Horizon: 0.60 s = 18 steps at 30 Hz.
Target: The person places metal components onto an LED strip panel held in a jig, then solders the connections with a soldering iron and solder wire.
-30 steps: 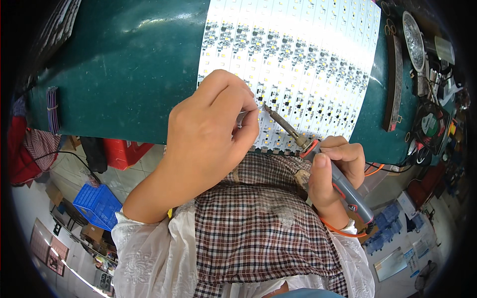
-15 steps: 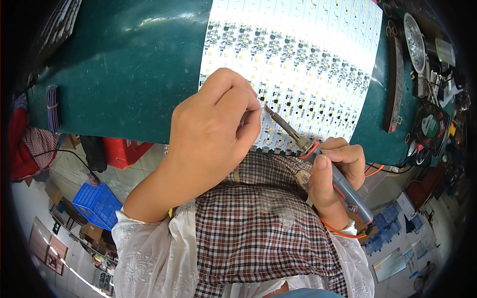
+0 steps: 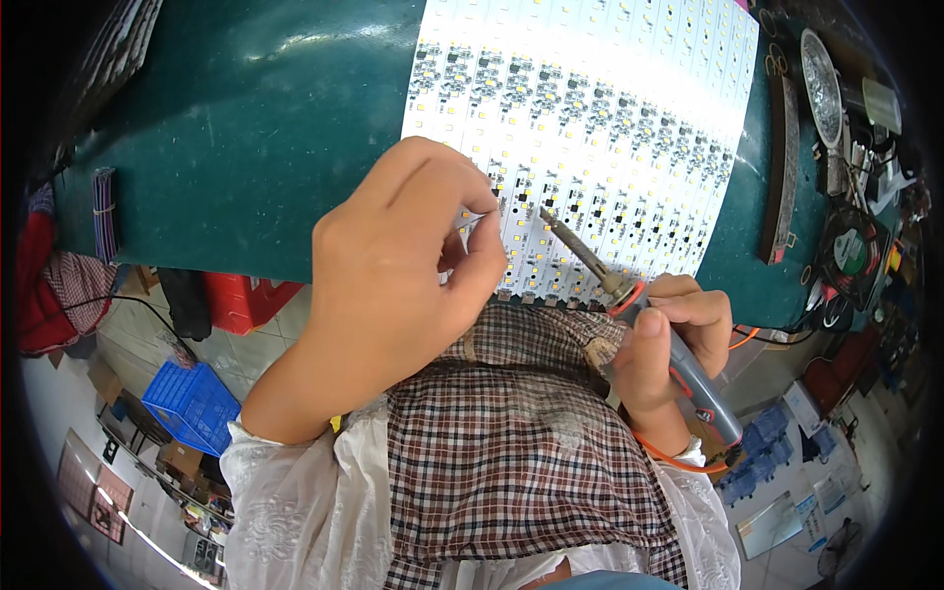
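A white panel of side-by-side LED circuit strips [image 3: 590,147] lies on the green table, dotted with small yellow LEDs and black chips. My left hand [image 3: 398,246] is over its left part, thumb and forefinger pinched together on a thin, silvery solder wire [image 3: 474,216], mostly hidden by the fingers. In my right hand [image 3: 674,334] is a soldering iron [image 3: 706,398] with a grey and red handle, held like a pen. Its dark tip points up and left over the strips, near a black chip; whether it touches I cannot tell.
The green table [image 3: 246,147] carries a bundle of purple wires [image 3: 104,214] at the left. To the right lie a long dark bar [image 3: 780,167], a metal dish [image 3: 821,84] and a small fan [image 3: 851,246]. A blue crate [image 3: 192,405] and red bin [image 3: 241,300] stand below.
My left hand has drawn back leftward from the iron's tip. The soldering iron in my right hand has shifted slightly right. The panel has moved a little to the right.
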Available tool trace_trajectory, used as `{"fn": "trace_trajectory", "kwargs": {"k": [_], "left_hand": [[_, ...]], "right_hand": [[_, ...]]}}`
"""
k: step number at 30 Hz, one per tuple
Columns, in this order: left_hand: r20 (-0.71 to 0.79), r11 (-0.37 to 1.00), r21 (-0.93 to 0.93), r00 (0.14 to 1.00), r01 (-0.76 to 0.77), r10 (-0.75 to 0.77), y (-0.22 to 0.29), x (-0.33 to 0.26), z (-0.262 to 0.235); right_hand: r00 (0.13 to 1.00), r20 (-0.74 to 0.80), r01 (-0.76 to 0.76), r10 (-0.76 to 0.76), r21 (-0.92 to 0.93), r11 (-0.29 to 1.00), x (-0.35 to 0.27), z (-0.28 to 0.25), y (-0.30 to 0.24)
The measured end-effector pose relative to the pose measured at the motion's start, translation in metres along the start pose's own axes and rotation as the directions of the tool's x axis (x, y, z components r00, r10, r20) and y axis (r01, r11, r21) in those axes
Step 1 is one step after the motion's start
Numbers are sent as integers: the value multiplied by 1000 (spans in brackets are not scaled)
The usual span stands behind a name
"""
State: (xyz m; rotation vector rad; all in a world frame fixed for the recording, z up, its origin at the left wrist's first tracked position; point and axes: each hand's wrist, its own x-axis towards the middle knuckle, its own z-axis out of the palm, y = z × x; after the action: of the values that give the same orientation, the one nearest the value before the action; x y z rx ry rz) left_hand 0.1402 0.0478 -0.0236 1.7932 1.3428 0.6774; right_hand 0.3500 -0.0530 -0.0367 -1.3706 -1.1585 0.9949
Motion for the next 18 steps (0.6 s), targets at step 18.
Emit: {"fn": "trace_trajectory", "kwargs": {"k": [18], "left_hand": [[2, 999, 32, 999, -32, 32, -11, -1, 4]], "right_hand": [[999, 53, 4, -3, -26, 1000, 8, 15, -1]]}}
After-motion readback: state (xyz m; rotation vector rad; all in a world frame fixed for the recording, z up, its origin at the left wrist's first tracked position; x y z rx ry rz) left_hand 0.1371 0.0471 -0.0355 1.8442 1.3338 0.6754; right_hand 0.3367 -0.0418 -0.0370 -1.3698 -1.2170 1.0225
